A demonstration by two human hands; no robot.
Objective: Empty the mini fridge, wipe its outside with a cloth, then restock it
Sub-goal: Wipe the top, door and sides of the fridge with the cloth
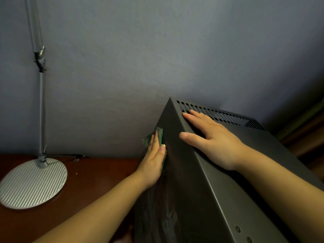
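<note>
From my seat I see, far left, a ribbed lamp base [33,183] on the brown counter [91,181]. Next, my left hand [153,162] lies flat, fingers straight, pressing a green cloth [149,137] against the left side panel of the dark grey mini fridge [219,199], which stands on the counter against the wall. My right hand [210,139] rests spread and flat on its top, just beside the vent slots [228,116], holding nothing. I judge this the wiping step; next I'd sweep the cloth across the panel with firm pressure. I can read no brand or label.
</note>
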